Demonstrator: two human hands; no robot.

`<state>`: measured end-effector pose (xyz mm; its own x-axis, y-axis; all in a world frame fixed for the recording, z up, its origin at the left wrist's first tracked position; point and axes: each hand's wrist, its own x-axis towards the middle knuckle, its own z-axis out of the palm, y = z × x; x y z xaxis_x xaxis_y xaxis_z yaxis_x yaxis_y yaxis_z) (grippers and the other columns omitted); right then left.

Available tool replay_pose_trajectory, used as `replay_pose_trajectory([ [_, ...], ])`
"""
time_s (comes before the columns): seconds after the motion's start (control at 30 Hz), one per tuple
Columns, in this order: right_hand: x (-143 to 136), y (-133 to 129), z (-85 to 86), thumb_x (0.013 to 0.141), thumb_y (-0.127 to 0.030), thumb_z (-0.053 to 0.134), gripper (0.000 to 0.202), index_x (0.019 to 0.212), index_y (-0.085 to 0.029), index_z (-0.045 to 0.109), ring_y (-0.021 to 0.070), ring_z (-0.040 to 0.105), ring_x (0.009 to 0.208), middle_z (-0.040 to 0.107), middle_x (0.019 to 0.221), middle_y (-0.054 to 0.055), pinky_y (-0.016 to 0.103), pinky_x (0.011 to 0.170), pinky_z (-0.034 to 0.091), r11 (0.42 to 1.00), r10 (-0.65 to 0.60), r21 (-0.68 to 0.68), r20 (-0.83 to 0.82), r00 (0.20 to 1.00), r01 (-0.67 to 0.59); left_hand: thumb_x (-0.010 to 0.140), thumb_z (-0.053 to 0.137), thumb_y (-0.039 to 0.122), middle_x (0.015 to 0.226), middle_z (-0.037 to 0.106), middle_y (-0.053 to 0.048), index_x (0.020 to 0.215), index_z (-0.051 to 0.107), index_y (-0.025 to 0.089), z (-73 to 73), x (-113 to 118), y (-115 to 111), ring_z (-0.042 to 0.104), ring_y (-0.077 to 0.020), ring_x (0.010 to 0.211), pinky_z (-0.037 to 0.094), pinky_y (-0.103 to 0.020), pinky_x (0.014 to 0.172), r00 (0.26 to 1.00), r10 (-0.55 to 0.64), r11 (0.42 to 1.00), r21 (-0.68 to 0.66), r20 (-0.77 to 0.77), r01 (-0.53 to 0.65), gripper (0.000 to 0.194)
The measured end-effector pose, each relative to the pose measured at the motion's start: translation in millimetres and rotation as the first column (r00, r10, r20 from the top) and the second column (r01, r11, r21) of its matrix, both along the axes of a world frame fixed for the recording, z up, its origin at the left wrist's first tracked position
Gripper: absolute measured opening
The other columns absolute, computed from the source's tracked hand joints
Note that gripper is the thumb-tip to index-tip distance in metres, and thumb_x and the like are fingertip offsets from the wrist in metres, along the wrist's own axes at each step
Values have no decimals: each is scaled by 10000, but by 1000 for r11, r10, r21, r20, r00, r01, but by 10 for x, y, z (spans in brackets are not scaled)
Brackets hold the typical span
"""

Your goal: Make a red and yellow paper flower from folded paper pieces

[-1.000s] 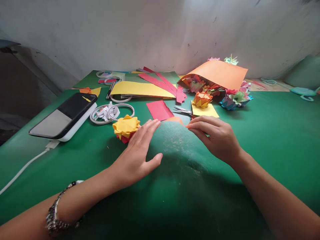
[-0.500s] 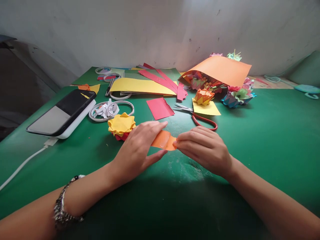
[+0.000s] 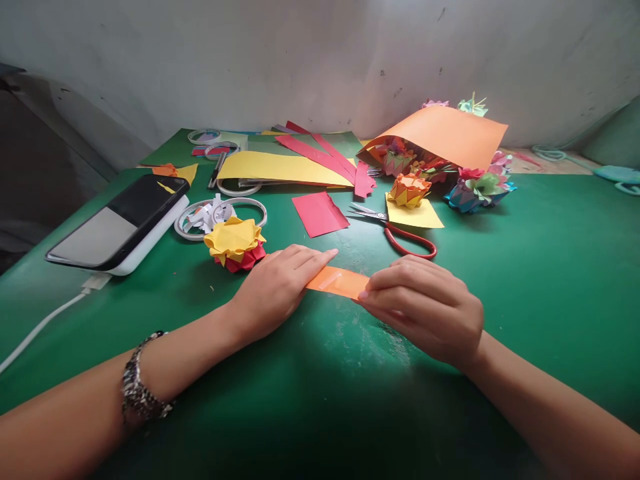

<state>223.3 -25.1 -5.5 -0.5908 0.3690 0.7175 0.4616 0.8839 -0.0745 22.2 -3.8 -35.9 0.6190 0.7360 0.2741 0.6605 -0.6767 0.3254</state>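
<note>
An orange paper strip (image 3: 339, 282) with a shiny patch on it stretches between my two hands. My left hand (image 3: 277, 287) holds its left end, fingers together and pointing right, thumb hidden. The strip's right end is pinched between the thumb and fingers of my right hand (image 3: 425, 307). Beside my left hand sits a yellow folded-paper flower (image 3: 233, 239) on a red one (image 3: 245, 259). Beyond the hands lie a red paper piece (image 3: 320, 214) and scissors (image 3: 411, 241) with red handles, the blades pointing left.
A phone (image 3: 117, 223) on a white block, with a cable, lies at the left. Tape rings (image 3: 257, 203), yellow paper (image 3: 280, 168) and red strips (image 3: 317, 158) are farther back. An orange folded flower (image 3: 410, 192) stands near an orange sheet (image 3: 445, 135) over several paper flowers.
The strip shows longer and flatter between my hands. My right hand has moved right and slightly down. The yellow flower has shifted left and tilted, and my left thumb is now out of sight.
</note>
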Motion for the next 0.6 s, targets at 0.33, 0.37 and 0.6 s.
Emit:
replay_pose_trajectory([
  [0.33,9,-11,-24,788,-76,537,144,685,-174,565,98,521,562,645,675,34,253,539,433,1000,11,-28,58,998,-9,877,306,180,1195,576,-93,1260,441,152,43,-26,46,511,-220,1078,441,-378,847,998,-24,994,-111,-64,17,407],
  [0.37,10,-14,-13,786,-76,543,136,694,-173,571,99,524,558,649,678,36,255,541,434,1000,17,-24,66,998,-16,877,310,179,1192,578,-95,1256,447,149,40,-28,49,514,-221,1073,444,-377,841,998,-27,994,-109,-59,20,404],
  [0.6,20,-23,12,773,-62,575,87,750,-144,593,98,524,547,674,695,57,256,522,422,999,23,46,77,997,-27,863,347,146,1160,598,-90,1238,465,138,18,-46,63,538,-217,1040,466,-376,820,998,-32,998,-56,-50,29,392],
])
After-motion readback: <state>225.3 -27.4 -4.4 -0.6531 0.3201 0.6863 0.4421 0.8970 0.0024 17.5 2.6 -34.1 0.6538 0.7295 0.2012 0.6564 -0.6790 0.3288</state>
